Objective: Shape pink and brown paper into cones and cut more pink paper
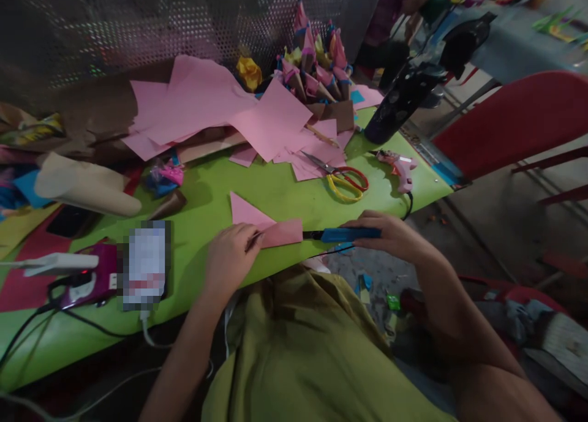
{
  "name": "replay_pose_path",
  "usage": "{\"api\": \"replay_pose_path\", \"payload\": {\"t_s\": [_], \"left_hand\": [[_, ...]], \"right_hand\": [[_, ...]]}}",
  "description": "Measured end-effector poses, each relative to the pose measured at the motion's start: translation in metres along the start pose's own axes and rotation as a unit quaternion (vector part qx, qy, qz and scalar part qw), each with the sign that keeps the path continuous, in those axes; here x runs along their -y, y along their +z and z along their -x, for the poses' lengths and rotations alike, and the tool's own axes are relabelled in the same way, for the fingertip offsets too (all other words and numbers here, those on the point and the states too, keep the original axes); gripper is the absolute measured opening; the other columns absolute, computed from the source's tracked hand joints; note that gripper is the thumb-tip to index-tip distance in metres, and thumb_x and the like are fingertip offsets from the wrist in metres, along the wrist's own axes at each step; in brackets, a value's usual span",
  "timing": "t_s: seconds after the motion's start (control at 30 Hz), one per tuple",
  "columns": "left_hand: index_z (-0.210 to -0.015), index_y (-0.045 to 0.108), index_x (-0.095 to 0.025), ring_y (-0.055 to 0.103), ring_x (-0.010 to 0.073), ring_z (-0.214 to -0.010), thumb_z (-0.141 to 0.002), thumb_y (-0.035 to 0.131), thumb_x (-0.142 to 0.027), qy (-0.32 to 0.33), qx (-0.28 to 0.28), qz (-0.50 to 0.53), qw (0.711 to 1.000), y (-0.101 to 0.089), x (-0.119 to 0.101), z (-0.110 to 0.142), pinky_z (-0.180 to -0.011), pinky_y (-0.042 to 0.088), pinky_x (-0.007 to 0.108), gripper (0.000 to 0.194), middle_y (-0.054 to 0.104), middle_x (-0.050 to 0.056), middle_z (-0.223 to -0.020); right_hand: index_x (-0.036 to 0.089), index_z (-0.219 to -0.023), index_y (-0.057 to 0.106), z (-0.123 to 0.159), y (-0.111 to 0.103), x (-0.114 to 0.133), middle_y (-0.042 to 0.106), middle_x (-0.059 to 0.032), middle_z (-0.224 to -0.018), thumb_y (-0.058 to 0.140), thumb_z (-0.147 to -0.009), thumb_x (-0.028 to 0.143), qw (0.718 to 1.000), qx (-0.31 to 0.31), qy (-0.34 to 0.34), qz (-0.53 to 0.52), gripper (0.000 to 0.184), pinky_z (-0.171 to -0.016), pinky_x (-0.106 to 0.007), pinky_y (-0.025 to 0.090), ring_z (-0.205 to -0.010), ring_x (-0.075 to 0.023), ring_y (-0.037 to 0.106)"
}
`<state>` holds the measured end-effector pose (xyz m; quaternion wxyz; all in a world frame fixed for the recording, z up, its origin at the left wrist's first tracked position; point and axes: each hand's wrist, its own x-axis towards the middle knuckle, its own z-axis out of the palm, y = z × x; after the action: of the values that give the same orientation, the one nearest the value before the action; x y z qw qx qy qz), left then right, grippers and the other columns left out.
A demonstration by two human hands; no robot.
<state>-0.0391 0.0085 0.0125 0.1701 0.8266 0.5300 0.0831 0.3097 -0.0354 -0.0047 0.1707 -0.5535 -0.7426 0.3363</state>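
Observation:
My left hand (233, 250), fingers curled together, holds a folded piece of pink paper (282, 233) near the table's front edge. A pointed flap of the paper sticks up behind the fold. A thin dark sliver shows by the left fingertips; I cannot make out what it is. My right hand (390, 232) is closed around the rear end of a utility knife with a blue handle (340, 234). Its dark front part reaches the right end of the fold, and the paper hides the rest.
Scissors (346, 182) and a pink glue gun (400, 166) lie beyond my right hand. Pink sheets (202, 103), paper cones (315, 67) and a dark bottle (390, 106) stand farther back. A phone (146, 266) and cables lie left. A red chair (519, 125) is right; another person sits behind.

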Motion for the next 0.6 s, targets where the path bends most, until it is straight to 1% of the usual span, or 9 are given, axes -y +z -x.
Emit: {"api": "replay_pose_path", "payload": {"t_s": [0.1,0.17,0.23,0.3,0.37,0.43,0.47,0.53,0.6], "left_hand": [[-0.102,0.069,-0.022,0.066,0.0204,-0.090,-0.098,0.051,-0.027,-0.017,-0.022,-0.013,1.000,0.007,-0.003,-0.003,-0.081,0.053,0.033,0.018,0.073,0.004,-0.098],[-0.116,0.067,-0.023,0.065,0.0242,-0.102,-0.097,0.055,-0.026,-0.040,-0.035,-0.036,0.998,0.011,-0.005,-0.005,-0.090,0.054,0.040,0.022,0.072,0.006,-0.110],[-0.129,0.062,-0.024,0.061,0.0298,-0.119,-0.095,0.059,-0.024,-0.051,-0.051,-0.060,0.996,0.015,-0.007,-0.007,-0.103,0.050,0.049,0.034,0.067,0.010,-0.126],[-0.137,0.057,-0.025,0.051,0.0327,-0.135,-0.095,0.056,-0.019,-0.025,-0.068,-0.069,0.995,0.019,-0.008,-0.007,-0.113,0.042,0.055,0.042,0.059,0.012,-0.141],[-0.140,0.055,-0.027,0.042,0.0289,-0.145,-0.096,0.048,-0.010,0.036,-0.066,-0.066,0.995,0.022,-0.007,-0.005,-0.120,0.035,0.054,0.047,0.053,0.009,-0.150],[-0.142,0.054,-0.029,0.038,0.0230,-0.148,-0.096,0.040,-0.004,0.113,-0.027,-0.058,0.992,0.026,-0.006,-0.004,-0.124,0.030,0.051,0.054,0.051,0.005,-0.154],[-0.144,0.052,-0.029,0.037,0.0213,-0.149,-0.097,0.038,-0.004,0.146,0.003,-0.056,0.988,0.028,-0.005,-0.003,-0.125,0.029,0.050,0.055,0.049,0.003,-0.156],[-0.149,0.046,-0.029,0.033,0.0211,-0.151,-0.101,0.039,-0.014,0.187,0.059,-0.058,0.979,0.031,-0.005,-0.002,-0.125,0.027,0.050,0.051,0.042,0.003,-0.161],[-0.153,0.040,-0.029,0.030,0.0227,-0.153,-0.104,0.040,-0.029,0.192,0.091,-0.072,0.975,0.032,-0.007,-0.001,-0.125,0.024,0.052,0.050,0.036,0.004,-0.165]], "right_hand": [[0.028,-0.125,0.071,0.006,0.000,0.003,0.068,-0.0074,-0.095,0.061,-0.092,0.051,0.999,-0.001,-0.002,0.036,0.042,-0.075,-0.035,0.056,-0.085,-0.0237,0.068],[0.030,-0.133,0.066,0.009,0.002,0.006,0.068,-0.0074,-0.097,0.060,-0.093,0.050,0.999,-0.003,-0.002,0.054,0.045,-0.075,-0.034,0.055,-0.085,-0.0236,0.068],[0.030,-0.135,0.064,0.012,0.005,0.009,0.067,-0.0078,-0.099,0.056,-0.096,0.049,0.998,-0.003,-0.012,0.056,0.044,-0.075,-0.034,0.055,-0.085,-0.0232,0.068],[0.029,-0.133,0.065,0.013,0.007,0.010,0.067,-0.0085,-0.102,0.052,-0.098,0.048,0.999,0.003,-0.023,0.046,0.042,-0.076,-0.034,0.055,-0.086,-0.0231,0.068],[0.028,-0.133,0.066,0.014,0.009,0.011,0.067,-0.0088,-0.104,0.050,-0.099,0.046,0.999,0.008,-0.025,0.041,0.041,-0.078,-0.034,0.056,-0.088,-0.0233,0.068],[0.029,-0.134,0.065,0.014,0.009,0.011,0.068,-0.0085,-0.104,0.050,-0.100,0.045,0.999,0.010,-0.019,0.043,0.040,-0.079,-0.034,0.056,-0.089,-0.0231,0.069],[0.029,-0.134,0.065,0.014,0.009,0.012,0.068,-0.0084,-0.104,0.050,-0.099,0.044,0.999,0.011,-0.017,0.045,0.040,-0.079,-0.034,0.056,-0.088,-0.0229,0.069],[0.030,-0.134,0.065,0.014,0.008,0.013,0.068,-0.0085,-0.103,0.050,-0.099,0.043,0.999,0.014,-0.015,0.046,0.040,-0.078,-0.034,0.057,-0.087,-0.0230,0.069],[0.031,-0.134,0.065,0.015,0.008,0.014,0.068,-0.0087,-0.103,0.049,-0.099,0.043,0.999,0.019,-0.014,0.040,0.040,-0.078,-0.036,0.057,-0.086,-0.0237,0.069]]}}
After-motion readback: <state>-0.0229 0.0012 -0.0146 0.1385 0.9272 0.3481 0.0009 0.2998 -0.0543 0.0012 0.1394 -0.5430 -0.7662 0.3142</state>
